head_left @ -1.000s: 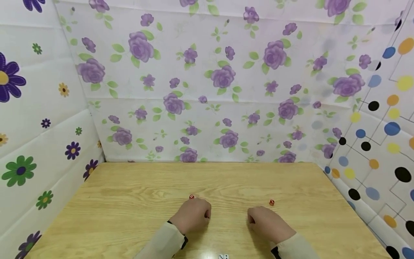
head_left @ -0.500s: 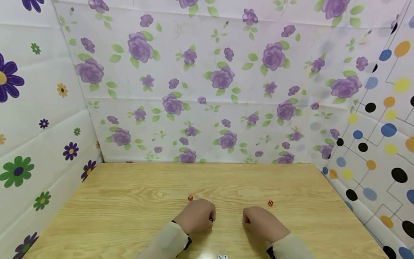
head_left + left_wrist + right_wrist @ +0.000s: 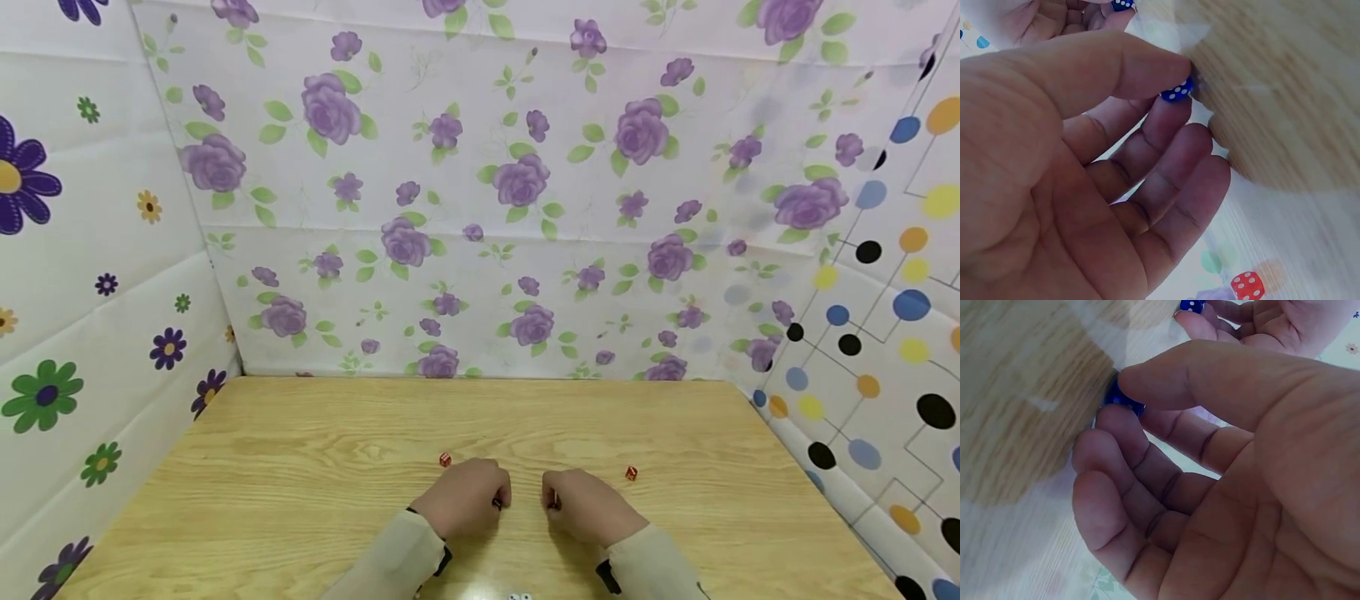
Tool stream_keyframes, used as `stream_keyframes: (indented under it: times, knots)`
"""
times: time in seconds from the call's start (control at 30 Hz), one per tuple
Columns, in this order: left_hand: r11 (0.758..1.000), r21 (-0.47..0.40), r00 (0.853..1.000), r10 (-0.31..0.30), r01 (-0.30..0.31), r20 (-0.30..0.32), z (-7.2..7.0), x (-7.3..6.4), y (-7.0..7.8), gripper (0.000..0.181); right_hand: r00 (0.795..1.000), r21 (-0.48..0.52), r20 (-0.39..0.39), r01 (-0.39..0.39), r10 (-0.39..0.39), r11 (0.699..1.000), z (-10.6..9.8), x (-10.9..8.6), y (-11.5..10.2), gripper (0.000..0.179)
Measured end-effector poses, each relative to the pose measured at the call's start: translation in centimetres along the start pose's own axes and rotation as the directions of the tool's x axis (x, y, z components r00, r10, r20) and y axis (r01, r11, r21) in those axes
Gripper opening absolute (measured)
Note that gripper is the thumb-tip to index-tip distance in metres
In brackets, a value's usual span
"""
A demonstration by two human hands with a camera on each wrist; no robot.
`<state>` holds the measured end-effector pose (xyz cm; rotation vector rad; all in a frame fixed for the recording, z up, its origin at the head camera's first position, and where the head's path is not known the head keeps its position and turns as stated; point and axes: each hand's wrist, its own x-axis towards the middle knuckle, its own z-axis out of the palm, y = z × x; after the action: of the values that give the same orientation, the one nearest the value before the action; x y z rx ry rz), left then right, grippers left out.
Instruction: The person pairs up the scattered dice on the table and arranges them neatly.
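My left hand (image 3: 468,496) pinches a blue die with white pips (image 3: 1177,91) between its thumb and fingertips, low over the wooden table. Across a narrow gap, my right hand (image 3: 588,504) holds another blue die (image 3: 1124,400) the same way, partly covered by the thumb. In the head view both dice are mostly hidden by the hands. One red die (image 3: 446,459) lies just beyond the left hand. A second red die (image 3: 632,473) lies beyond and to the right of the right hand.
Two white dice (image 3: 520,596), cut off by the lower frame edge, lie side by side on the wooden table (image 3: 337,467). A flowered cloth (image 3: 480,275) hangs behind the table. Patterned cloths also stand along its left and right sides.
Both hands have moved inward, so the gap between them is smaller. The two red dice have stayed in place on the table.
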<state>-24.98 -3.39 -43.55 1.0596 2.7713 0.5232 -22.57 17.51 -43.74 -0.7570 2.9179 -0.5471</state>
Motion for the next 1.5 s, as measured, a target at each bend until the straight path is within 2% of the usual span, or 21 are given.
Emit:
stream_keyframes:
  times: [0.1,0.2,0.4,0.53,0.63,0.8,1.0,1.13,1.4,1.5]
  knots:
    - [1.0,-0.006,1.0,0.026,-0.026,0.009,0.1,0.1,0.2,0.032,1.0,-0.012,0.0,-0.011,0.011,1.0,0.0,-0.1,0.0,0.013]
    - [0.999,-0.004,0.999,0.04,-0.04,0.01,-0.1,0.0,0.2,0.03,0.999,-0.006,0.008,-0.032,0.032,0.999,-0.2,-0.3,0.0,0.013]
    - [1.0,-0.013,1.0,-0.017,0.017,0.007,-0.8,-0.7,0.1,0.011,0.996,0.022,0.054,-0.079,0.077,0.997,-0.6,-0.6,0.4,0.016]
    - [0.999,-0.021,0.999,-0.034,0.034,-0.002,-1.1,-1.0,0.1,0.026,0.997,-0.003,0.047,-0.064,0.064,0.998,-0.7,-0.7,0.6,0.014]
    - [0.999,-0.032,0.999,-0.036,0.036,-0.005,-1.2,-1.0,0.3,0.028,0.998,-0.009,0.032,-0.05,0.05,0.999,-0.9,-0.8,0.8,0.015]
    - [0.999,-0.017,0.999,-0.032,0.031,-0.009,-0.8,-0.8,0.4,0.014,1.0,-0.016,0.012,-0.026,0.026,1.0,-0.9,-0.7,0.7,0.015]
    - [1.0,-0.016,1.0,-0.014,0.014,0.004,-0.6,-0.5,0.2,0.019,1.0,-0.009,0.03,-0.007,0.007,1.0,-1.1,-0.5,0.4,0.014]
    - [1.0,-0.029,1.0,-0.009,0.01,0.017,-0.6,-0.5,0.3,0.014,0.999,0.003,0.053,-0.004,0.004,1.0,-1.3,-0.5,0.2,0.013]
    - [1.0,0.011,1.0,-0.026,0.026,0.008,-0.6,-0.6,0.4,0.024,0.998,0.005,0.058,-0.008,0.007,1.0,-1.1,-0.2,-0.1,0.009]
    - [0.999,0.028,1.0,-0.019,0.019,0.002,-0.6,-0.6,0.7,0.023,0.999,-0.001,0.053,-0.007,0.007,1.0,-0.8,-0.1,-0.1,0.01]
